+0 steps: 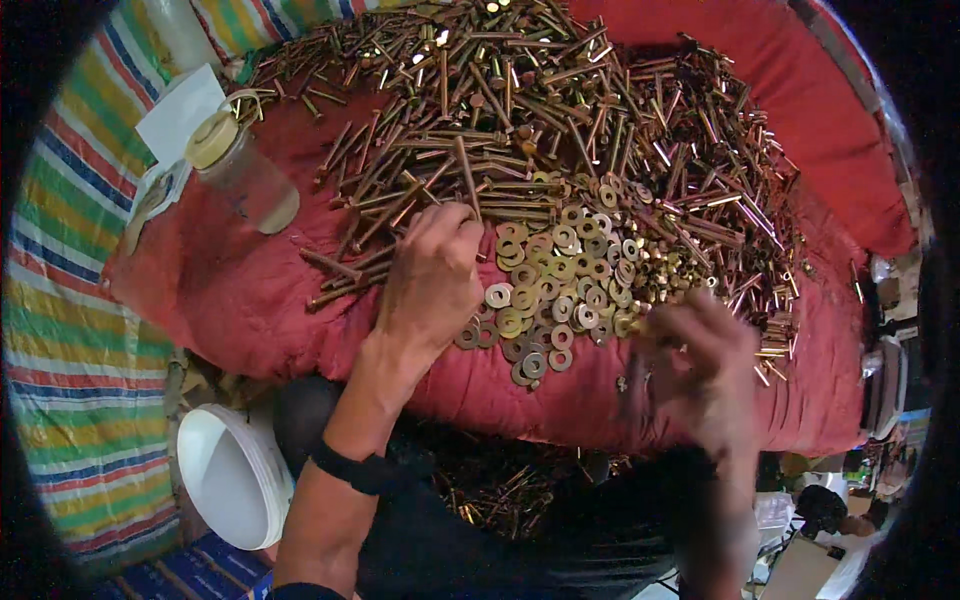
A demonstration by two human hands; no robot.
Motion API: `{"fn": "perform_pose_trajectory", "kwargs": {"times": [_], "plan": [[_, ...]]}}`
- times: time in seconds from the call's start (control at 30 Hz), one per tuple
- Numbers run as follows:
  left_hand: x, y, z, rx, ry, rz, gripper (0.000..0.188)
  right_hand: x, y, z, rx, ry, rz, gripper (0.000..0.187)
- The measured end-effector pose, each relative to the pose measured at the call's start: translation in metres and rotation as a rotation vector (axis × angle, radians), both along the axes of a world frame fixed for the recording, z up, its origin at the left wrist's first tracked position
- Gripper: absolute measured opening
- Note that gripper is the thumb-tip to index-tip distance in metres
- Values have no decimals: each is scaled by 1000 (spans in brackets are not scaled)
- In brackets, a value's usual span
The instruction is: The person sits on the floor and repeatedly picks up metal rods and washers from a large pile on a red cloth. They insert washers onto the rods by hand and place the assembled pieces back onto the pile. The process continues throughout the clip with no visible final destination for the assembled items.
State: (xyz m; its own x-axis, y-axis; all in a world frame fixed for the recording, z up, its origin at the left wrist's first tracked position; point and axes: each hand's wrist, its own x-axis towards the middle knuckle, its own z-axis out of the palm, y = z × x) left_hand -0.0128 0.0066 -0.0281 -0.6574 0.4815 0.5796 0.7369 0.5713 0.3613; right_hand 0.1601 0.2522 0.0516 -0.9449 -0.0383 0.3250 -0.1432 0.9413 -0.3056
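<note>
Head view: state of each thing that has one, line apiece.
Left hand: curled, fingertips at a bolt
Right hand: blurred, grip unclear
Bolts: loose, heaped
Flat washers: loose, overlapping
Nuts: loose, clustered
Clear jar: lid on
White bucket: open-topped
Red cloth: spread, wrinkled

Your bare left forearm [365, 430], long and tapering toward the wrist, comes in from the near edge and slants far and to the right. Its wrist carries on nearly in line into your left hand [433, 270], the back of which faces up. The knuckles are arched, and the fingers bend downward and draw together in a pinch at the far right side of the hand. On the right, your bare right forearm [732, 490], soft-edged with blur, rises almost straight from the near edge. Your right hand [708, 350] is smeared too, its fingers curled toward the left; their exact closure is unclear.
</note>
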Motion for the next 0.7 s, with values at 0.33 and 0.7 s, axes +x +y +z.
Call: {"fn": "perform_pose_trajectory", "kwargs": {"times": [0.33, 0.7], "plan": [[19, -30, 24, -220, 62, 196, 32, 7, -21, -26, -116, -271, 118, 42], [12, -8, 13, -183, 128, 19, 11, 8, -14, -110, 213, -97, 245, 37]]}}
